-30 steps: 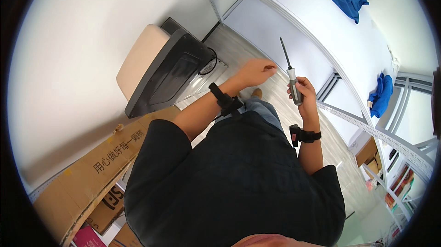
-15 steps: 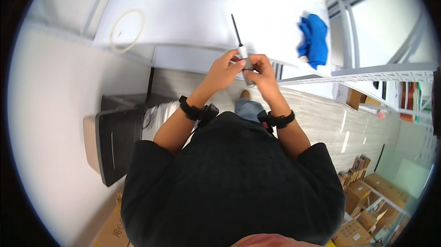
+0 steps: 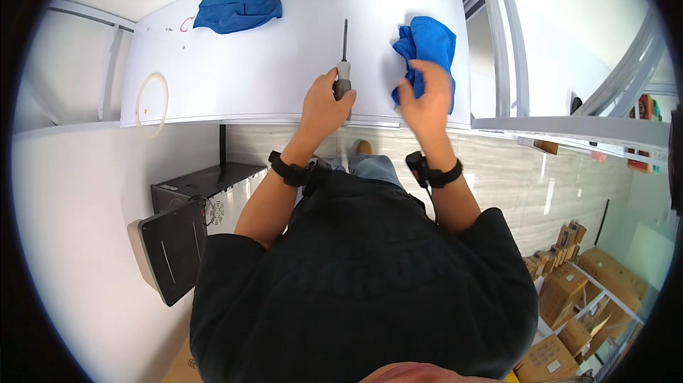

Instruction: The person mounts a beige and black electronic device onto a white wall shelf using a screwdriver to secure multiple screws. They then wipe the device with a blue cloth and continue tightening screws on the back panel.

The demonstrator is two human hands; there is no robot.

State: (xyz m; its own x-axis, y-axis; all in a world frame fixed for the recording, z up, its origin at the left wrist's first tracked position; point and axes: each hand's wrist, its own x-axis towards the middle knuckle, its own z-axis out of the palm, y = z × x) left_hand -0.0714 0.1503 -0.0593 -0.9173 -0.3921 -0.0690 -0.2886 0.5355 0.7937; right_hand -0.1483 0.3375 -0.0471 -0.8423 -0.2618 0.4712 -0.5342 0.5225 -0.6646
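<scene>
Right hand (image 3: 429, 103) has come off the screwdriver (image 3: 344, 70) to a blue cloth (image 3: 437, 38) under and beyond it, fingers apart, touch unclear; handover looks done, left hand (image 3: 324, 107) alone clamped on the screwdriver, tip pointing ahead, cloth unlifted.

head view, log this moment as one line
left hand: holds long dark-shafted, grey-handled screwdriver | right hand: open, blurred, at crumpled blue cloth, contact unclear | white tabletop: second blue cloth, far left
</scene>
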